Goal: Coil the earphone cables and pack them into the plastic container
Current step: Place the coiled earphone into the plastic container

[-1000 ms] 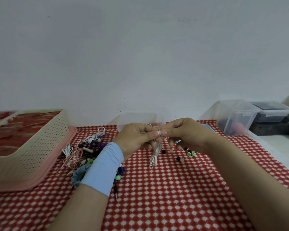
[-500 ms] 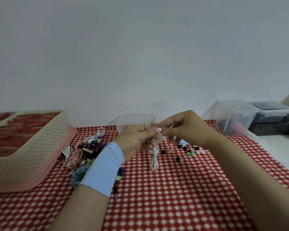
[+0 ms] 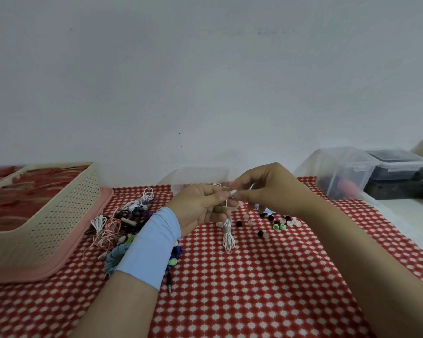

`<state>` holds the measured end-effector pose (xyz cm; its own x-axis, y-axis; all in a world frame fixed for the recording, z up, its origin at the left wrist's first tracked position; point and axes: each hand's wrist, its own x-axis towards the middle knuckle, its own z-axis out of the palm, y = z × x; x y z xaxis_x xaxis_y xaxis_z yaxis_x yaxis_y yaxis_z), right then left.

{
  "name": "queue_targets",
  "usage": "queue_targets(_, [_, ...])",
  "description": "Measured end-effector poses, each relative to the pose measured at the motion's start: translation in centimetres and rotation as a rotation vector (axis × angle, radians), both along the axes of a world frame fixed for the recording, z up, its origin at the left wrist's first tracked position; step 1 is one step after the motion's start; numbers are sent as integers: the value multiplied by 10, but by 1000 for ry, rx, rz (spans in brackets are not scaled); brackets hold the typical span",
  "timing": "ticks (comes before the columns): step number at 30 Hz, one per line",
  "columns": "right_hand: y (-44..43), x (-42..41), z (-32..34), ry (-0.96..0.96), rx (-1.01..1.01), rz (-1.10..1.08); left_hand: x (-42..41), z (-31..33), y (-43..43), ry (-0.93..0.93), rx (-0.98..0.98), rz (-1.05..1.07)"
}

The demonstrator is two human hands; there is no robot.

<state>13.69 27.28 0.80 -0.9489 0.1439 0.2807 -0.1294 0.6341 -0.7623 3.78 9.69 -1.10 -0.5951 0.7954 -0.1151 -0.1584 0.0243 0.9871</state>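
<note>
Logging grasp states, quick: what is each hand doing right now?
Left hand: closed, holding the bundled white earphone cable, which hangs below it.
Right hand: closed, pinching that cable's small white end.

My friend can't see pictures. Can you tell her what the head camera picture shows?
A left hand grips a bundled white earphone cable while the right hand pinches its top end, above a red-and-white tablecloth. Tangled earphones lie left by a beige basket, loose ear tips right, a clear plastic container behind.

Pale blue cloth wristband, left arm
</note>
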Motion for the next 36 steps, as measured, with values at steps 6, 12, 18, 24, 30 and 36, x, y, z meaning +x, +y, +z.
queue_targets(6, [-3, 0, 0, 7, 11, -23, 0, 0, 0, 32, -9, 46])
queue_targets(12, [-7, -1, -1, 33, -79, -63, 0, -2, 1, 91, 32, 128])
queue_targets(18, [-11, 2, 1, -47, -263, -74, -3, -2, -1, 144, 66, 155])
queue_targets(24, [-8, 8, 4, -186, -464, 42, -3, 0, -5, 170, 83, 73])
queue_targets(30, [-7, 7, 2, -270, -543, 54, -3, -2, -4, 195, 60, 52])
queue_targets(36, [-9, 8, 2, -303, -499, 59, -6, -5, -6, 185, 43, 42])
